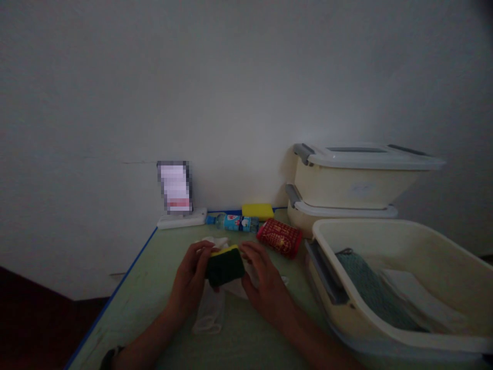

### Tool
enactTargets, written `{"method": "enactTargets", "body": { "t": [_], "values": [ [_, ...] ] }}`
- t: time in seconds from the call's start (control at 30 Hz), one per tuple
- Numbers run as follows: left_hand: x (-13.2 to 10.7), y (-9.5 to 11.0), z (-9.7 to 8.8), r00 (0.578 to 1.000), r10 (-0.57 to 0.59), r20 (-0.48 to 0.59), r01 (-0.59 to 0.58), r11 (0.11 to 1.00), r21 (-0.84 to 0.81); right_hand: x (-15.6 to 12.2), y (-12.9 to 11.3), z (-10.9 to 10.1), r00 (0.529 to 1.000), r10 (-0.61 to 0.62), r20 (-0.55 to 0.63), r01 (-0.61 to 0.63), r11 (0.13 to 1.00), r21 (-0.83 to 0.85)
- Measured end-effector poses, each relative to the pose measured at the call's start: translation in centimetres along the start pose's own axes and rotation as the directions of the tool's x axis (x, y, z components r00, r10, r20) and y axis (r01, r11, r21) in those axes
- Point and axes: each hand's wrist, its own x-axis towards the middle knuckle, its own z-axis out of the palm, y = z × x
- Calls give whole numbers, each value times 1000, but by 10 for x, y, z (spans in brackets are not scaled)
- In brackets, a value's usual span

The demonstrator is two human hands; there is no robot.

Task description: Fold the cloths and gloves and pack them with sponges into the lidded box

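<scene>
A sponge (225, 266), dark green on its broad face with a yellow edge on top, is held up over the table. My left hand (192, 270) is closed on its left end. At the right end, the fingers and thumb of my right hand (264, 275) grip it too. Beneath the sponge and hands lies a thin, whitish, see-through plastic bag or glove (209, 311); which of the two I cannot tell. Part of it is hidden by my hands and the sponge.
Behind my hands lie a plastic bottle (236, 223), a red packet (280, 237) and a yellow block (257, 211). A phone (177, 187) stands on a white strip (183, 221). To the right are an open cream bin (319, 246) with cloths inside and stacked lidded boxes (354, 185).
</scene>
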Motion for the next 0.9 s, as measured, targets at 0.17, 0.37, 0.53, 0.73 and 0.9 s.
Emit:
{"method": "enactTargets", "body": {
  "t": [0.17, 0.37, 0.53, 0.73, 0.9],
  "values": [
    [-5, 0, 0, 997, -44, 61, 50, 994, -102, 0, 1, 0, 998, 55, -16, -55, 998, 38],
    [-2, -3, -1, 992, -17, 129, 39, 985, -167, -1, 1, 1, 992, 83, -95, -83, 997, 4],
    [-1, -5, -1, 990, 17, 138, 16, 973, -232, 0, -5, -5, 998, -11, -66, 15, 999, 52],
    [-4, -9, 1, 956, 103, 276, -40, 973, -226, -3, -6, -11, 999, 32, -24, -28, 992, 126],
    [-5, -13, -1, 909, 112, 401, -59, 988, -144, -4, -5, -8, 994, 106, -16, -99, 965, 244]
  ]
}}
